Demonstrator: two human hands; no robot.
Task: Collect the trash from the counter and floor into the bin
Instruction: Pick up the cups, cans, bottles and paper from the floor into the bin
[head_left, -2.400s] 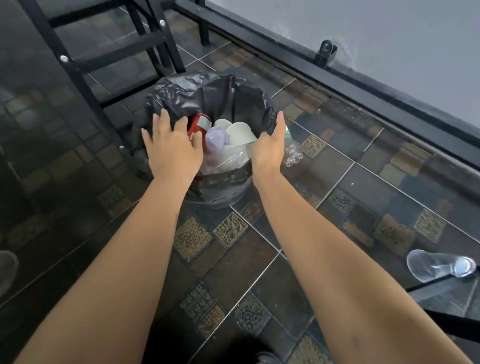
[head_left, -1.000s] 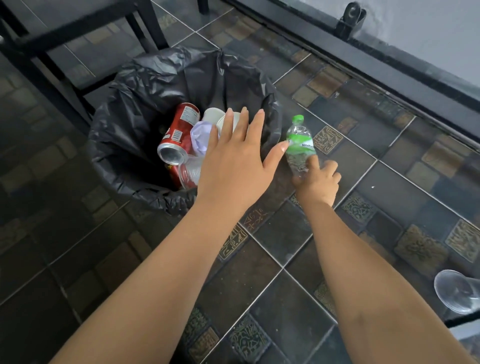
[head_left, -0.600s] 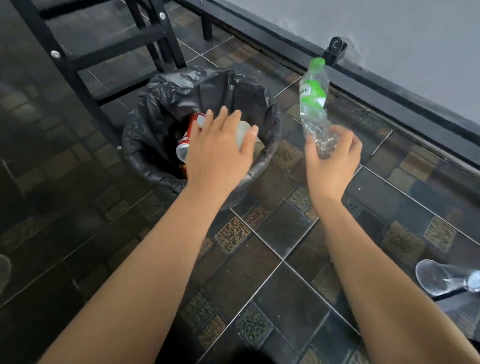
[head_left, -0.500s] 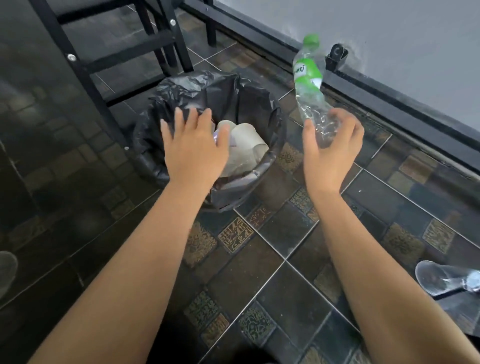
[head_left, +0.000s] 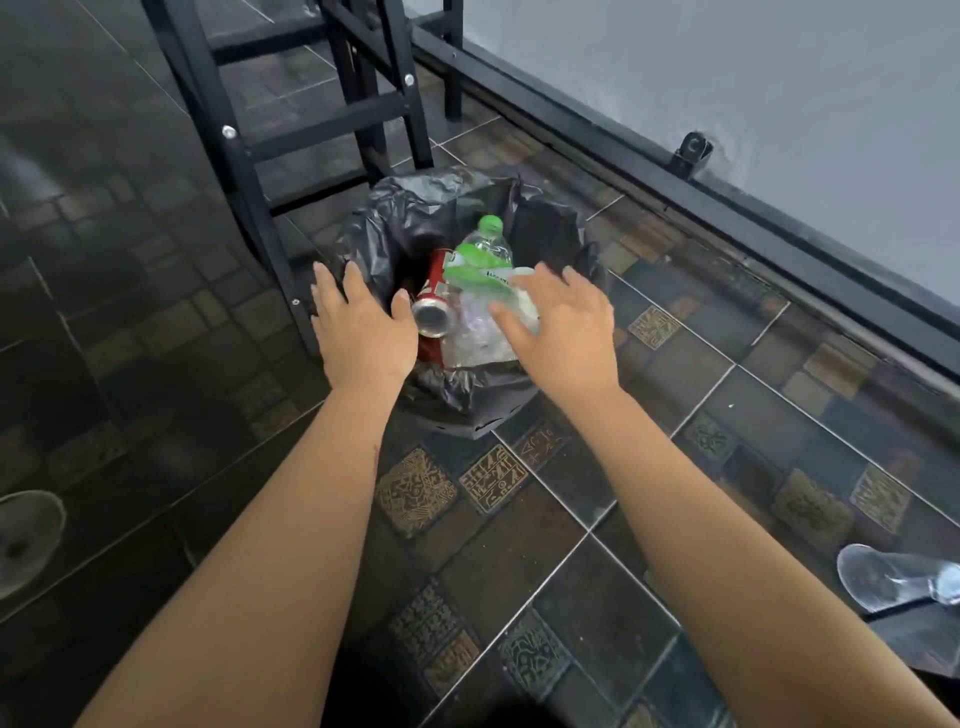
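Observation:
A bin lined with a black bag (head_left: 374, 234) stands on the tiled floor ahead of me. A clear plastic bottle (head_left: 480, 257) with a green cap and label lies on top of the trash inside it, beside a red can (head_left: 434, 299) and crumpled clear plastic. My right hand (head_left: 561, 325) hovers over the bin's right rim with fingers spread, holding nothing and just clear of the bottle. My left hand (head_left: 361, 325) is open at the bin's left rim.
A black metal frame (head_left: 244, 156) stands just behind and left of the bin. A black rail runs along the grey wall at right. A clear plastic cup (head_left: 893, 577) lies on the floor at the far right. A shoe tip (head_left: 23, 540) shows at left.
My right hand picked the green-capped bottle off the floor beside the bin, lifted it, and has let it go; it now lies in the bin. My left hand shifted to the bin's left rim.

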